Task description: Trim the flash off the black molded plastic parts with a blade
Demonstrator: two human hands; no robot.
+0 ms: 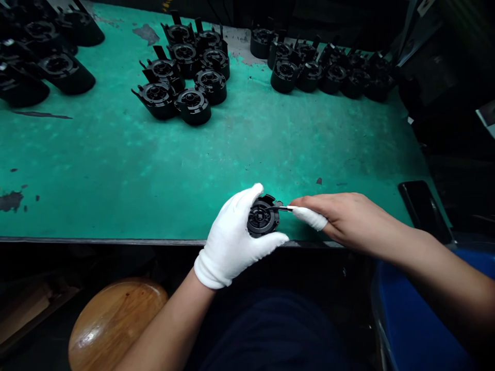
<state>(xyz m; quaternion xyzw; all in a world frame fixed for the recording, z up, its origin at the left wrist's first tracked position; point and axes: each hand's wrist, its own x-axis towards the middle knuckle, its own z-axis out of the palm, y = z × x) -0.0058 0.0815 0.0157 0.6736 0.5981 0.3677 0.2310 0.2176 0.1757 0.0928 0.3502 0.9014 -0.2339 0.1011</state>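
Within left hand (232, 242), round part (262, 218) face-up.

The gripped part (262, 218) is matt black plastic, the left hand (232, 242) gloved in white cloth. The right hand (344, 219) pinches a shiny metal tool (285, 208). Beyond the grip, the green mat (116, 165) is scuffed and matt.

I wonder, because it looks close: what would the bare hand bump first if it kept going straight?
Likely the black round part in the left hand; the small tool in the right hand points at it.
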